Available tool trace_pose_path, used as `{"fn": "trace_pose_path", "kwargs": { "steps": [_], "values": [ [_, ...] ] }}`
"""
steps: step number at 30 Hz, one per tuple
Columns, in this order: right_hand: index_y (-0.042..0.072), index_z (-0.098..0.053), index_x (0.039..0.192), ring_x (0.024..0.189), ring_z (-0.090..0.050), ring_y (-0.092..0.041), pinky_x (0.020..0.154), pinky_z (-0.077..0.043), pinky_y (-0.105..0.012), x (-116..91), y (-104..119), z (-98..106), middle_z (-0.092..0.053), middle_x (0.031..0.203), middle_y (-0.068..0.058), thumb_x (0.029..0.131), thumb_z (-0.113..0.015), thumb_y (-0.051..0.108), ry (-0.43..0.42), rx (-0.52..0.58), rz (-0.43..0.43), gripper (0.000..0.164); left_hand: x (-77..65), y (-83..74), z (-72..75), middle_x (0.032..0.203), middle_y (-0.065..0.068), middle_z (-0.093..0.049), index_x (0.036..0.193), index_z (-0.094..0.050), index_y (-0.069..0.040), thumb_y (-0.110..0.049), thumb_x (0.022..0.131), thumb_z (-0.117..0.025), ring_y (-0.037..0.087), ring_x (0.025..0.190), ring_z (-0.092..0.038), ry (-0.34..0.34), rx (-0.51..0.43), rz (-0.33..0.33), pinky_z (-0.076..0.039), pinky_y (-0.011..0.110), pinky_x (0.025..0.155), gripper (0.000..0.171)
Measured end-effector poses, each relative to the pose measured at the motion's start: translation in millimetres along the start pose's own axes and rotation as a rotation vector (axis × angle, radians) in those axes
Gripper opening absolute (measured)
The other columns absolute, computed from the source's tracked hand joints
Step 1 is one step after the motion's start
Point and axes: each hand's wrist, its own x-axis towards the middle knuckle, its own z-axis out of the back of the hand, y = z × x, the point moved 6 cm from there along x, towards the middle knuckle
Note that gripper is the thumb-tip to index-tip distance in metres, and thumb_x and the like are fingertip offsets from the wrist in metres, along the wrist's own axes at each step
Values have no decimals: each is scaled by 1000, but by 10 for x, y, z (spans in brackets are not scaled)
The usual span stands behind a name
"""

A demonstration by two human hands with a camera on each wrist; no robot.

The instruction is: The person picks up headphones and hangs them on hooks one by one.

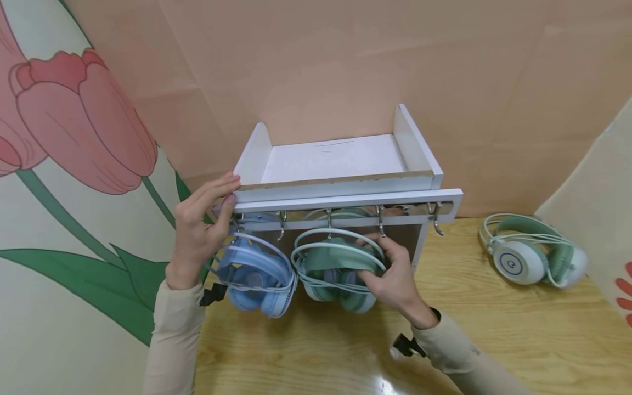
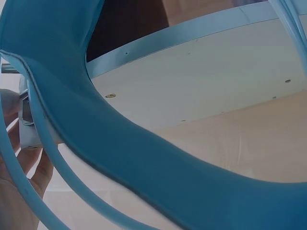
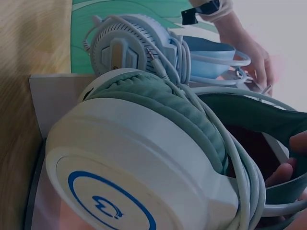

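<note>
Hands (image 1: 199,225) (image 1: 392,269) at tray-topped rack (image 1: 340,189), green headphones (image 1: 331,255) gripped, blue headphones (image 1: 247,278) hooked

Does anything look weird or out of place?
Maybe: a white-and-green headset lies on the table, away from the white hook rack where a blue headset hangs. The brown top edge of its front ledge also looks odd against the white.
</note>
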Motion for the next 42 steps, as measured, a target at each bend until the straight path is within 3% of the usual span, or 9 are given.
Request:
{"fn": "trace_pose_path", "kwargs": {
  "steps": [9,22,29,33,42],
  "values": [
    [0,-71,119,85,-67,-9,72,-55,-20,-13,-17,-4,-75,102,-4,80,-77,-13,50,-48,-54,41,-6,4,11,129,13,-77,123,-78,0,6,97,-69,32,129,-70,3,4,14,-55,30,114,29],
    [2,-70,121,92,-70,-10,79,-58,-20,-46,-49,7,-75,109,-7,81,-78,-9,58,-50,-45,43,-9,8,5,127,15,-77,122,-79,0,9,95,-70,34,127,-71,-11,-6,12,-56,31,113,29],
    [2,-70,123,97,-70,-10,82,-59,-20,-54,-51,12,-74,115,-2,81,-80,-7,70,-47,-49,44,-11,8,3,126,16,-78,121,-79,1,10,94,-70,35,126,-71,-21,-7,4,-56,30,112,30],
    [1,-68,127,97,-70,-11,81,-60,-19,-63,-42,39,-74,115,-7,81,-81,-8,74,-60,-21,48,-11,7,1,126,16,-77,121,-79,1,10,94,-70,35,126,-71,-19,-7,3,-56,30,112,30],
    [11,-65,138,122,-66,-15,110,-49,-23,-101,13,148,-72,131,-6,78,-89,6,100,-211,-17,65,-13,14,3,125,18,-78,119,-79,3,11,93,-70,36,125,-72,-31,-16,8,-57,30,112,29]
  ]
}}
